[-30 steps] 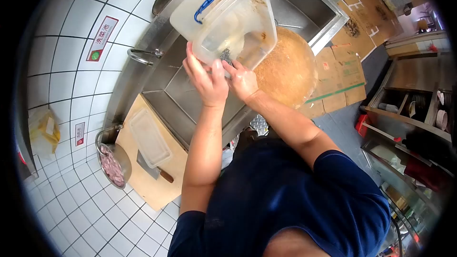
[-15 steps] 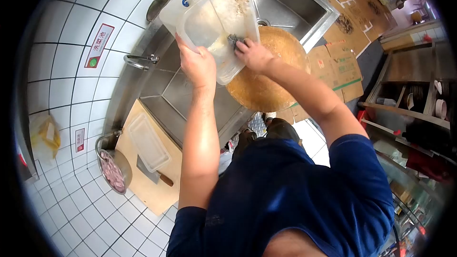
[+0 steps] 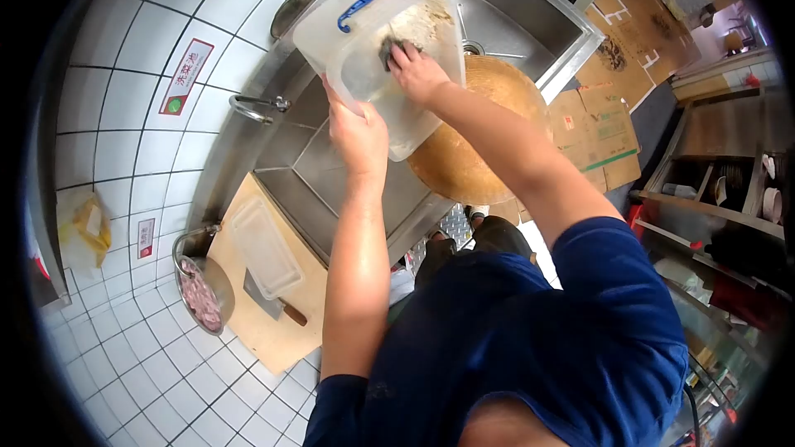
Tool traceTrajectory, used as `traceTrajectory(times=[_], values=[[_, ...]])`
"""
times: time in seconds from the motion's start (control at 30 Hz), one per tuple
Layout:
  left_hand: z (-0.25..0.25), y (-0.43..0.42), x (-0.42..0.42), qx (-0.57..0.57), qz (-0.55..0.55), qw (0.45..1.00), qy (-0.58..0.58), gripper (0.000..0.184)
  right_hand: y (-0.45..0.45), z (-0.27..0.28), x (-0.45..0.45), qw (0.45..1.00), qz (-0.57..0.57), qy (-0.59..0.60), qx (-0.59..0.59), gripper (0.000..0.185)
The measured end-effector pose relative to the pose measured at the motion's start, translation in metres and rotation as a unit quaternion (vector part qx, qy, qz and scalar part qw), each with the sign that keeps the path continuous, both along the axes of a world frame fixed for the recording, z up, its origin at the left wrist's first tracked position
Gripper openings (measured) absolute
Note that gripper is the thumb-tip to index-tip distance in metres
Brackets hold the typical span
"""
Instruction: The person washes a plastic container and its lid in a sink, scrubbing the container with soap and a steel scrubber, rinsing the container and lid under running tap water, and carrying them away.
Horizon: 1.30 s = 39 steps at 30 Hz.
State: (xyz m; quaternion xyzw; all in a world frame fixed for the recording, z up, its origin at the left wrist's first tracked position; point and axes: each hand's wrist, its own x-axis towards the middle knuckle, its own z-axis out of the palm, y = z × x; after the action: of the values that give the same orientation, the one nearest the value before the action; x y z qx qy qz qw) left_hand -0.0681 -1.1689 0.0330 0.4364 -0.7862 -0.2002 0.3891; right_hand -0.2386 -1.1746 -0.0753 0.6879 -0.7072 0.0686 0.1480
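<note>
My left hand [image 3: 359,128] has its fingers clamped on the near left rim of a clear, frosted plastic box [image 3: 406,124] with a curved blue handle [image 3: 364,7]. I hold it tilted above the long stainless-steel sink [image 3: 513,21], its open side towards me. My right hand [image 3: 421,74] reaches inside, fingers curled tight together on a dark grey, fuzzy scouring pad [image 3: 387,52] against the wall, just beside pale, flaky residue [image 3: 426,25]. Partly behind the box and my right forearm lies a large, round, brown board [image 3: 480,145]. Well to my left, a pale, flat wooden board [image 3: 248,331] carries a whitish, rectangular plastic lid [image 3: 269,252] and a broad-bladed cleaver with a brown handle [image 3: 291,313]. Beside that board, a round, shiny metal bowl [image 3: 219,281] holds pinkish meat [image 3: 199,298].
</note>
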Motion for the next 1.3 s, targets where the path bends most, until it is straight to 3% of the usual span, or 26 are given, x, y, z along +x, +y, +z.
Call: traceTrajectory(times=[0.13,0.23,0.43,0.57,0.67,0.77,0.87,0.97,1.07,1.17,1.27,1.3], values=[[-0.008,-0.002,-0.001,-0.009,0.007,0.999,0.038,0.057,-0.005,-0.02,0.022,0.964,-0.06,-0.177,0.189,0.045],[-0.011,-0.005,0.002,0.012,0.043,0.995,0.086,0.046,-0.014,-0.016,0.037,0.87,0.035,-0.381,0.31,0.053],[-0.005,-0.024,0.008,0.012,0.081,0.994,0.077,0.044,0.031,-0.001,0.06,0.892,0.165,-0.344,0.241,0.062],[0.005,-0.03,0.007,0.036,0.078,0.994,0.068,0.047,0.058,0.047,0.005,0.932,0.117,-0.059,0.339,0.058],[0.006,-0.029,0.001,0.051,0.068,0.995,0.054,0.059,0.05,0.035,0.0,0.94,0.035,-0.071,0.333,0.062],[0.003,-0.032,-0.009,0.032,0.057,0.997,0.04,0.066,0.063,0.03,0.061,0.95,0.141,-0.12,0.25,0.061],[0.008,-0.032,-0.008,0.035,0.055,0.998,0.018,0.068,0.073,0.01,0.07,0.946,0.16,-0.249,0.133,0.058],[0.011,-0.036,0.001,0.053,0.053,0.997,0.011,0.068,0.079,0.02,0.021,0.965,0.107,-0.075,0.229,0.058],[0.006,-0.036,0.0,0.027,0.064,0.998,0.003,0.069,0.072,0.024,0.005,0.959,0.037,-0.116,0.256,0.059],[0.008,-0.035,-0.008,-0.02,0.071,0.997,-0.001,0.069,0.082,0.027,0.066,0.952,0.167,-0.193,0.172,0.06],[0.013,-0.036,-0.003,0.011,0.073,0.997,-0.015,0.069,0.084,0.014,0.058,0.945,0.208,-0.231,0.102,0.063],[0.016,-0.038,0.002,0.033,0.073,0.997,-0.021,0.068,0.083,0.018,0.048,0.96,0.162,-0.171,0.149,0.059]])
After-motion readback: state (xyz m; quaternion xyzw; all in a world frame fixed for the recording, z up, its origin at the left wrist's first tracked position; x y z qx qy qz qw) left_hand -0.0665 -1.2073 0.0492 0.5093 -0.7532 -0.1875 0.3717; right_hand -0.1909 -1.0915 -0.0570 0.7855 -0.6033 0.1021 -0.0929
